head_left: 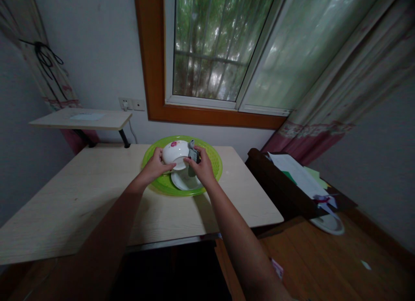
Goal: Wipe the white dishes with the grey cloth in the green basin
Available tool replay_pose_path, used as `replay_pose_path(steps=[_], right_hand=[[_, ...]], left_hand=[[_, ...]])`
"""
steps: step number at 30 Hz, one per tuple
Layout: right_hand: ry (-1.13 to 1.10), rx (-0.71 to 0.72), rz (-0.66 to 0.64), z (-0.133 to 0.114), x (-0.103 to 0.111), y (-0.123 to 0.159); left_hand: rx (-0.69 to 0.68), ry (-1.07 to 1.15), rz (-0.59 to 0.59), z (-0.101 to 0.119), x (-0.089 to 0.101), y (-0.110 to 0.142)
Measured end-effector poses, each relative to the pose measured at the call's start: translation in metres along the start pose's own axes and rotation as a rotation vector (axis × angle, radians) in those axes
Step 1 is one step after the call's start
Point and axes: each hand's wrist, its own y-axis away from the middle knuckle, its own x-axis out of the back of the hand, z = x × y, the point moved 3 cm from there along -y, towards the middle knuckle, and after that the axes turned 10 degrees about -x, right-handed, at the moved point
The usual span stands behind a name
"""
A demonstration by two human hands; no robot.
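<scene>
While the left hand [156, 167] grips a tilted white bowl [174, 152], the right hand [202, 164] has a grey cloth [193, 152] pinched against it. Bowl's right over a green basket [215, 163] on the worktop [103, 175], white dish [184, 182] inside.

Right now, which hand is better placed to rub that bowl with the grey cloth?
Probably the right hand: it holds the grey cloth at the right side of the white bowl. The left hand grips the bowl's other side, so it seems better placed to steady it.
</scene>
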Motion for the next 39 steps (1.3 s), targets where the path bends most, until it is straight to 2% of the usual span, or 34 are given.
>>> replay_pose_path(steps=[3,11,20,23,26,30,35,39], right_hand=[[0.027,0.139,0.038,-0.009,0.005,0.001],[0.167,0.286,0.040,-0.025,0.012,0.012],[0.267,0.444,-0.091,-0.034,0.005,0.020],[0.297,0.426,-0.134,-0.035,0.002,0.019],[0.303,0.384,-0.114,-0.034,0.000,0.017],[0.271,0.311,-0.002,-0.029,0.004,0.013],[0.267,0.172,0.163,-0.016,0.012,0.008],[0.237,0.077,0.195,-0.006,0.014,0.004]], left_hand=[[0.007,-0.035,-0.003,0.004,0.001,0.002],[-0.010,-0.110,-0.086,0.015,-0.003,0.005],[-0.089,-0.190,-0.213,0.036,-0.013,0.010],[-0.103,-0.160,-0.211,0.038,-0.015,0.010],[-0.105,-0.161,-0.224,0.039,-0.015,0.011],[-0.065,-0.188,-0.220,0.038,-0.014,0.010],[-0.014,-0.178,-0.170,0.023,-0.008,0.005],[0.020,-0.164,-0.121,0.012,-0.003,0.000]])
